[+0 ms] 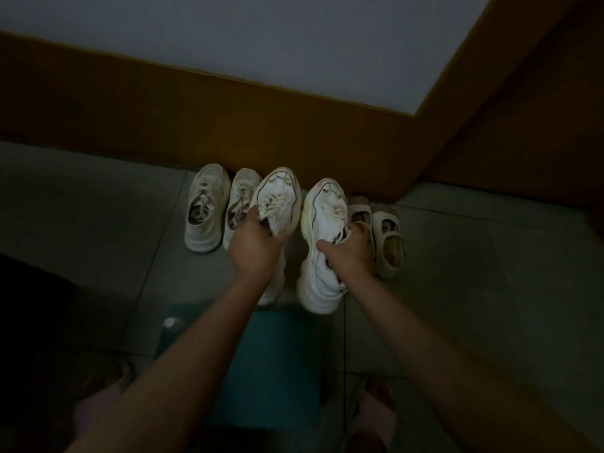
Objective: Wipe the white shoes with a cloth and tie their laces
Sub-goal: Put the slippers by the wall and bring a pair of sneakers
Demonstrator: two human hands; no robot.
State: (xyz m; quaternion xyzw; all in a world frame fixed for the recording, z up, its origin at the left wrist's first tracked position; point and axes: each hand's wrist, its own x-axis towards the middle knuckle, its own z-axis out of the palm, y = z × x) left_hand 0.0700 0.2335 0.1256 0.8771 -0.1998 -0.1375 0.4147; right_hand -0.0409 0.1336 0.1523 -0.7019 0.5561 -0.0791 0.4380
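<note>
White shoes (322, 223) are held one per hand, just past a teal mat (271, 361) on the floor (98, 223). Fingers of the left hand (253, 248) curl round one shoe's laces; fingers of the right hand (351, 248) grip the other's collar. Beyond, two more pairs (204, 210) line the brown skirting (196, 119).

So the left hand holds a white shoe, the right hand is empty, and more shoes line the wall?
Not quite: the head view shows the right hand gripping a second white shoe. The left hand does hold a white shoe, and more shoes line the wall.
</note>
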